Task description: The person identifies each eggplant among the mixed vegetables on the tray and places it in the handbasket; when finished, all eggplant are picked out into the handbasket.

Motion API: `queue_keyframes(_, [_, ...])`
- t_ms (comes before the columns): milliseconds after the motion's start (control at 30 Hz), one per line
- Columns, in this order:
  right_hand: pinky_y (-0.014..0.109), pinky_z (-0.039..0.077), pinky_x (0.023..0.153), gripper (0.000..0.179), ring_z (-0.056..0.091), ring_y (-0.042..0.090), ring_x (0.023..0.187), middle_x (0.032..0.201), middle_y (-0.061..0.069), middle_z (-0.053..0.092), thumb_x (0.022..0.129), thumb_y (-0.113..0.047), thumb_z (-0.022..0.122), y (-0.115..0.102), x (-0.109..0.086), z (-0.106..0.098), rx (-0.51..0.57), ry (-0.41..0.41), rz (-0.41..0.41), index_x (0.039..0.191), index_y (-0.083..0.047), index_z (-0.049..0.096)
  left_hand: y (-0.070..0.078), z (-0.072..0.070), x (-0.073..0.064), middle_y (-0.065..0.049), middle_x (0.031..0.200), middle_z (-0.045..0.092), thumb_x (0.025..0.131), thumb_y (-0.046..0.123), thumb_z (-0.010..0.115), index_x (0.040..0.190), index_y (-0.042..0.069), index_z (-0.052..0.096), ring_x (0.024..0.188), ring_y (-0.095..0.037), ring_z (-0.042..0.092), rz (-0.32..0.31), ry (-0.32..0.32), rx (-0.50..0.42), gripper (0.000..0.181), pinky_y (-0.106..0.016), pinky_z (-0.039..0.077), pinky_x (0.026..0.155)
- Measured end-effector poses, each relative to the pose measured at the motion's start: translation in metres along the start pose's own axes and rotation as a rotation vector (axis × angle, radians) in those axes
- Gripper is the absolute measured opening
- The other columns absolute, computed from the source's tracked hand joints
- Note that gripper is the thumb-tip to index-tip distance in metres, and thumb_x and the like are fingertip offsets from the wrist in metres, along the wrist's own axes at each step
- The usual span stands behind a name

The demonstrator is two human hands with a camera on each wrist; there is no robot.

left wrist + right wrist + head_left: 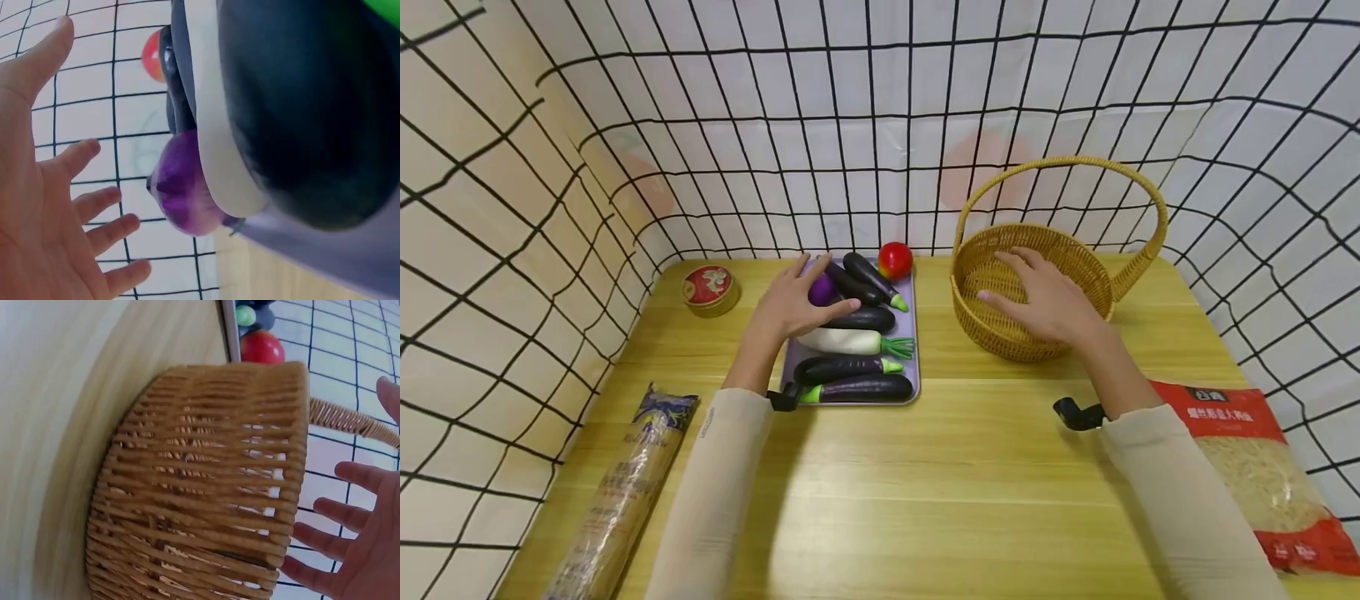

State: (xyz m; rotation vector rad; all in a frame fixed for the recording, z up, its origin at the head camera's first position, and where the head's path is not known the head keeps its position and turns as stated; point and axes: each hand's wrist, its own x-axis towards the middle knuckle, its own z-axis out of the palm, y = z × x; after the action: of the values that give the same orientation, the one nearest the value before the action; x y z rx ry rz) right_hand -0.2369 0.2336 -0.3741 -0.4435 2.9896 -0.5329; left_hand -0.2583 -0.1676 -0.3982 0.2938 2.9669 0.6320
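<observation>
My left hand [795,304] hovers with spread fingers over the left side of a lilac tray [916,333]. On the tray lie several dark eggplants [867,388], a white radish [842,340] with green leaves, a round purple vegetable [184,187] partly under my hand in the head view, and a red tomato [895,261] at the far right corner. My right hand [1048,304], fingers apart and holding nothing, is above the near side of a wicker basket [1000,340] with a tall arched handle [1067,161]. No food shows inside the basket.
A round red-lidded tin [711,290] stands at the back left. Along the left edge lies a long clear pack of noodles [617,500]; a red-and-clear bag [1255,467] lies at the right, partly behind my sleeve. Black wire grid [865,125] encloses the table's back and sides.
</observation>
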Motion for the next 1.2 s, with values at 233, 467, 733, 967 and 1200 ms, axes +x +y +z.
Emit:
queue_keyframes(233, [0.074, 0.032, 0.114, 0.085, 0.033, 0.047, 0.149, 0.167, 0.016, 0.029, 0.097, -0.073, 0.047, -0.01, -0.009, 0.008, 0.057, 0.031, -0.042, 0.162, -0.02, 0.031, -0.016, 0.003, -0.014, -0.017, 0.171, 0.018, 0.09, 0.075, 0.055, 0.165, 0.035, 0.022, 0.152, -0.049, 0.028, 0.021, 0.004, -0.118, 0.09, -0.071, 0.032, 0.117])
queue_keyframes(467, [0.066, 0.031, 0.12, 0.076, 0.033, 0.039, 0.151, 0.164, 0.011, 0.038, 0.098, -0.065, 0.054, -0.03, -0.018, 0.021, 0.143, 0.067, -0.094, 0.157, -0.019, 0.041, -0.033, 0.002, -0.032, -0.02, 0.165, 0.033, 0.098, 0.059, 0.056, 0.164, 0.024, 0.03, 0.142, -0.045, 0.045, 0.035, 0.018, -0.161, 0.079, -0.066, 0.041, 0.113])
queue_keyframes(733, [0.058, 0.048, 0.108, 0.063, 0.056, 0.034, 0.131, 0.146, 0.008, 0.057, 0.098, -0.05, 0.066, -0.054, -0.03, 0.04, 0.293, 0.105, -0.189, 0.148, -0.016, 0.053, -0.046, 0.008, -0.044, -0.019, 0.158, 0.044, 0.102, 0.036, 0.058, 0.16, 0.017, 0.04, 0.12, -0.04, 0.065, 0.008, 0.019, -0.286, 0.064, -0.052, 0.058, 0.094])
queue_keyframes(967, [0.049, 0.057, 0.098, 0.051, 0.065, 0.032, 0.116, 0.139, 0.01, 0.064, 0.098, -0.038, 0.07, -0.065, -0.032, 0.064, 0.408, 0.035, -0.261, 0.142, -0.014, 0.059, -0.054, 0.017, -0.045, -0.023, 0.145, 0.056, 0.099, 0.027, 0.058, 0.156, 0.014, 0.046, 0.108, -0.037, 0.071, -0.033, -0.003, -0.322, 0.06, -0.042, 0.061, 0.084])
queue_keyframes(1200, [0.048, 0.058, 0.1, 0.049, 0.067, 0.035, 0.114, 0.136, 0.017, 0.065, 0.097, -0.03, 0.072, -0.082, -0.033, 0.084, 0.515, -0.077, -0.291, 0.138, -0.006, 0.062, -0.067, 0.023, -0.046, -0.019, 0.138, 0.061, 0.094, 0.025, 0.06, 0.154, 0.017, 0.049, 0.082, -0.026, 0.056, -0.091, 0.0, -0.297, 0.062, -0.033, 0.045, 0.07])
